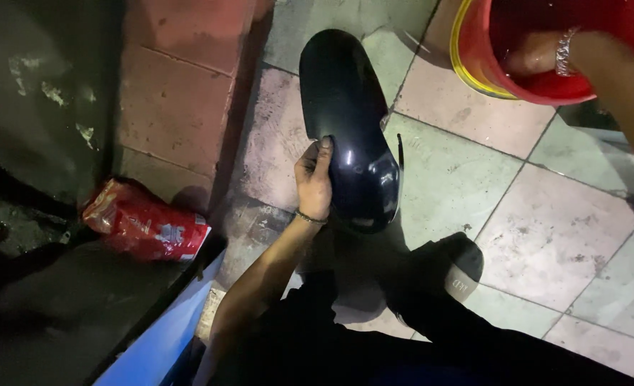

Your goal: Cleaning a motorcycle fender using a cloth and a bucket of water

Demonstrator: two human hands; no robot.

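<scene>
The left hand (pixel 314 180) grips the left edge of a glossy black mudguard (pixel 349 129), thumb pressed on its upper face, fingers curled beneath. The mudguard stands tilted over the tiled floor (pixel 546 236). Up and to the right of the mudguard, the right hand (pixel 535 56) dips inside a red bucket (pixel 478 53); I cannot tell its grip. A crumpled red packet (pixel 145 223) lies left of the mudguard.

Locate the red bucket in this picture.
The red bucket sits at the head view's top right on the tiled floor, with the right hand dipped inside.
</scene>
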